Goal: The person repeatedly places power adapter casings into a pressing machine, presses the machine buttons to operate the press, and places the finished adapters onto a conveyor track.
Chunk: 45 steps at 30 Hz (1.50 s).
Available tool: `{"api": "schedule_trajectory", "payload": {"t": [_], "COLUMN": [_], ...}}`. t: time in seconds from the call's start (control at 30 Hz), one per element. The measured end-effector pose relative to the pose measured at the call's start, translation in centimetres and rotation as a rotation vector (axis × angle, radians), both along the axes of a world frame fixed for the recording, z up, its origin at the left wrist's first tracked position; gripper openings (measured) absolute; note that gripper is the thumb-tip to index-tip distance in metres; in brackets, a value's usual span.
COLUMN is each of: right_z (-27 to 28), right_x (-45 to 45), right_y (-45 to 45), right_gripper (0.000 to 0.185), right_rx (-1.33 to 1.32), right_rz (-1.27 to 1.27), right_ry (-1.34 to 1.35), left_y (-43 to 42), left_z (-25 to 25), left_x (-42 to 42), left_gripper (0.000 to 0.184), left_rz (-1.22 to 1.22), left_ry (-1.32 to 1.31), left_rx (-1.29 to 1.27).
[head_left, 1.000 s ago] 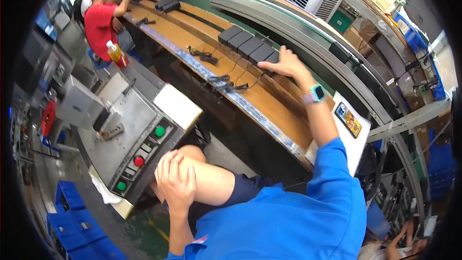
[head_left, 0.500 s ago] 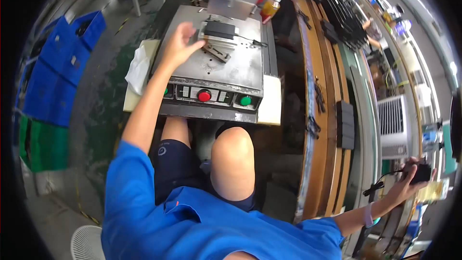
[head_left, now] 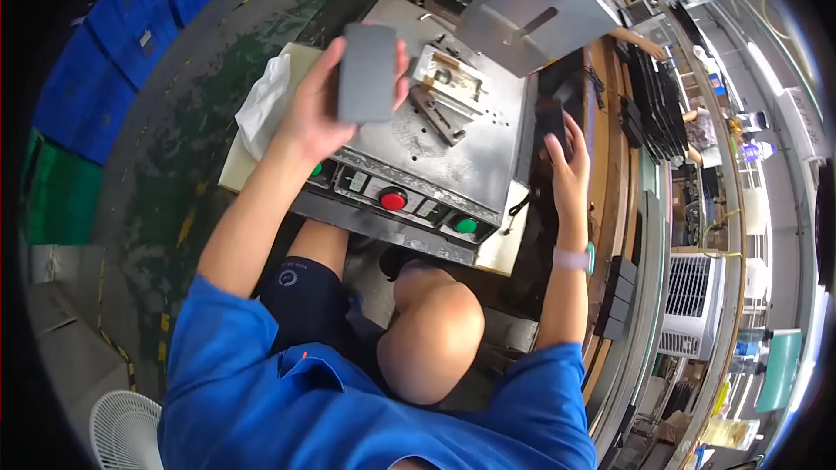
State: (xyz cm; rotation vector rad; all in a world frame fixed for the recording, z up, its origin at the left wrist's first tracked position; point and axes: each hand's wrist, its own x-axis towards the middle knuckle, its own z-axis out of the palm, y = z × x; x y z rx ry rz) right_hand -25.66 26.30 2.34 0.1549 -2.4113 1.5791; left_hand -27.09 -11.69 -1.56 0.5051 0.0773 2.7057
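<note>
My left hand (head_left: 313, 113) is closed around a dark grey power adapter (head_left: 367, 74), held up over the left side of the machine's metal top (head_left: 392, 135). At the machine's right side, my right hand (head_left: 570, 170) grips a second black power adapter (head_left: 549, 118); a short black cable (head_left: 520, 204) shows below it. Between the hands, a metal fixture (head_left: 449, 80) sits on the plate with no adapter on it. A clamp-like metal bar (head_left: 438, 117) lies in front of the fixture. Both hands are apart from the fixture.
A tilted metal guard (head_left: 540, 17) rises behind the fixture. The front panel carries a red button (head_left: 393, 198) and a green button (head_left: 466, 224). A white plastic bag (head_left: 264, 104) lies at left. More black adapters (head_left: 653, 109) lie along the bench, near another person's hand (head_left: 651, 48).
My left hand has lifted the adapter off the fixture. From the far right, my right hand has come in beside the machine with its adapter. The view has turned right.
</note>
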Motion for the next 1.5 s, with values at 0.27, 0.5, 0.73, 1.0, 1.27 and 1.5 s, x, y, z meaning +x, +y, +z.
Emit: {"api": "schedule_trajectory", "payload": {"t": [0.27,0.5,0.73,1.0,1.27,1.5], "right_z": [-2.8,0.6,-4.5,-1.0,12.5,4.2], "right_x": [-8.9,-7.8,7.5,12.1,23.8,49.4], "right_y": [-9.0,-8.3,-5.0,-12.2,10.1,46.2], "right_gripper": [0.059,0.069,0.13,0.076,0.033,0.06], "right_rx": [0.956,1.103,1.228,-0.286,0.266,1.209], "right_rz": [0.272,0.42,0.274,0.559,-0.392,-1.279], "right_ry": [0.467,0.349,-0.037,-0.145,0.186,-0.154], "left_y": [-5.9,-3.7,-2.7,9.2,12.7,16.6], "left_z": [-6.3,-8.1,-9.0,4.0,14.5,18.3], "left_x": [17.1,13.4,11.9,10.9,23.4,34.9], "left_gripper": [0.055,0.058,0.062,0.061,0.027,0.019], "left_rz": [0.336,0.608,0.956,0.554,0.153,-0.657], "left_ry": [-0.403,0.003,0.258,0.479,1.164,0.709], "left_rx": [-0.481,-1.349,-1.575,-1.17,-0.665,0.252]}}
